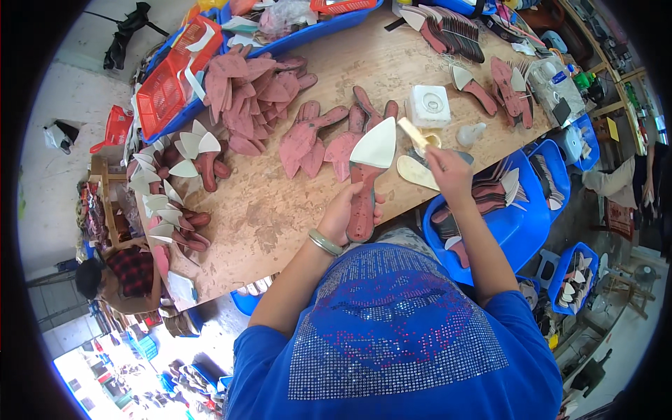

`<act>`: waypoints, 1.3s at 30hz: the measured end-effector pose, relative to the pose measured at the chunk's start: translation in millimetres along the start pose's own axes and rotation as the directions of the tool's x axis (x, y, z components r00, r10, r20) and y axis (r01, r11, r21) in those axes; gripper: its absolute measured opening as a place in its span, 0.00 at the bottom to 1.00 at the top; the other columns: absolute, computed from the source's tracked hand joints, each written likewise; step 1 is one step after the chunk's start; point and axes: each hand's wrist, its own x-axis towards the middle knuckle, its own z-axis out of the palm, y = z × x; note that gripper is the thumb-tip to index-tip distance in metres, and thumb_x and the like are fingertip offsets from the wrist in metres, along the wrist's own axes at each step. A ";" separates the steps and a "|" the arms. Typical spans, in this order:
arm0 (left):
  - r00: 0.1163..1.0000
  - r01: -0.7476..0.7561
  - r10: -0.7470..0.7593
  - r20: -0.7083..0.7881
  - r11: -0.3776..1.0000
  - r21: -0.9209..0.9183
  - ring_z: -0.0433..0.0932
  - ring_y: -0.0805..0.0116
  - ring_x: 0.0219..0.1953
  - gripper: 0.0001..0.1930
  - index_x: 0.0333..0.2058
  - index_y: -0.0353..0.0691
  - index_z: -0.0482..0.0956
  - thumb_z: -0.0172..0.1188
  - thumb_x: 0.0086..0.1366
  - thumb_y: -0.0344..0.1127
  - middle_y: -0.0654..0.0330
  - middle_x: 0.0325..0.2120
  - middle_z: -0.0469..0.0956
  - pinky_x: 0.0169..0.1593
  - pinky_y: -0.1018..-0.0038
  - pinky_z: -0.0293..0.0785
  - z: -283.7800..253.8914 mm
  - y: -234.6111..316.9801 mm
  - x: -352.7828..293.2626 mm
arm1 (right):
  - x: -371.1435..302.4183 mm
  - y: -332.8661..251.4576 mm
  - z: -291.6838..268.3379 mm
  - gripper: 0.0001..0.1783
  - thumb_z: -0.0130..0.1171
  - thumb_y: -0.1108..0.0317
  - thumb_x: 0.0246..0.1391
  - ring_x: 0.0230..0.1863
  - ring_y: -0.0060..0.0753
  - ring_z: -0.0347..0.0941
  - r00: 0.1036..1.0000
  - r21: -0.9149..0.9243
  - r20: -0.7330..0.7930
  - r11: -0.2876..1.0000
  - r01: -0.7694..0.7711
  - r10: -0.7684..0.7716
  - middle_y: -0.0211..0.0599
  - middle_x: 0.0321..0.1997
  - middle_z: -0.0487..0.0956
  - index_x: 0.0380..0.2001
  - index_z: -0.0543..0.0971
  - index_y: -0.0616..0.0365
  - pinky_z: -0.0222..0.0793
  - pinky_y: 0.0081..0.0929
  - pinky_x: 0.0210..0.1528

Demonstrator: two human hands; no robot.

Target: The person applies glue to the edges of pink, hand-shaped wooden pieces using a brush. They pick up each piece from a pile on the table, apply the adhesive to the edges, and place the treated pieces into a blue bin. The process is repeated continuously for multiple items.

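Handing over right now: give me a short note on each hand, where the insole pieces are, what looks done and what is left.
Left hand: grips a reddish-brown shoe insole board with a white pointed toe piece, held above the wooden worktable.
Right hand: holds a pale flat brush-like stick near a white square tub.
Done, apparently: insoles with white tips lie at the table's left edge.
Left, apparently: a pile of plain reddish-brown insole boards mid-table, with more in the blue plastic bin on the right.
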 end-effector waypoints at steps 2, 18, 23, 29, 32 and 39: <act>1.000 0.003 -0.003 -0.006 1.000 -0.016 0.78 0.65 0.30 0.23 0.51 0.36 0.68 0.42 0.71 0.50 0.55 0.36 0.78 0.34 0.70 0.78 -2.9 0.5 -1.9 | -0.9 -5.5 0.1 0.07 0.67 0.67 0.48 0.20 0.36 0.74 0.998 0.043 0.052 0.999 0.017 -0.019 0.35 0.20 0.74 0.33 0.84 0.49 0.67 0.32 0.22; 0.996 -0.055 0.068 -0.051 0.972 0.228 0.77 0.66 0.29 0.27 0.56 0.36 0.64 0.33 0.74 0.53 0.52 0.38 0.77 0.33 0.71 0.78 -7.7 9.6 -7.9 | 19.2 -53.2 -5.0 0.09 0.66 0.68 0.50 0.23 0.37 0.76 0.979 0.145 0.145 0.982 0.120 -0.141 0.37 0.27 0.80 0.36 0.84 0.50 0.69 0.31 0.24; 0.971 -0.154 0.230 -0.068 0.815 0.558 0.76 0.69 0.31 0.28 0.60 0.38 0.62 0.34 0.74 0.55 0.53 0.39 0.76 0.37 0.73 0.77 -20.6 -0.8 -19.0 | 1.5 -41.5 -8.2 0.09 0.66 0.67 0.50 0.28 0.39 0.78 0.986 0.048 0.169 0.999 0.000 -0.009 0.38 0.29 0.81 0.36 0.84 0.53 0.73 0.30 0.30; 0.884 -0.210 0.467 -0.028 0.448 0.869 0.76 0.61 0.36 0.33 0.68 0.45 0.53 0.49 0.69 0.50 0.50 0.39 0.76 0.40 0.68 0.74 -62.2 0.4 -28.1 | -12.4 -1.8 -36.5 0.08 0.64 0.70 0.52 0.32 0.34 0.80 0.942 0.112 0.132 0.940 -0.323 0.308 0.40 0.32 0.83 0.36 0.84 0.58 0.74 0.27 0.37; 0.713 -0.167 0.695 0.092 0.041 0.985 0.77 0.55 0.40 0.36 0.65 0.42 0.58 0.61 0.62 0.46 0.48 0.41 0.76 0.44 0.65 0.74 -56.4 5.0 -37.7 | -16.3 -20.2 -44.9 0.08 0.64 0.71 0.52 0.31 0.29 0.79 0.894 0.299 0.296 0.857 -0.421 0.336 0.38 0.31 0.83 0.36 0.84 0.58 0.72 0.23 0.36; 0.558 -0.204 0.799 0.225 -0.131 0.970 0.77 0.52 0.44 0.32 0.56 0.38 0.70 0.70 0.53 0.39 0.49 0.43 0.77 0.47 0.65 0.74 -43.5 6.2 -47.7 | -6.4 -76.5 -58.7 0.08 0.67 0.72 0.49 0.25 0.27 0.75 0.866 0.418 0.490 0.846 -0.330 0.096 0.36 0.25 0.81 0.35 0.85 0.57 0.67 0.24 0.28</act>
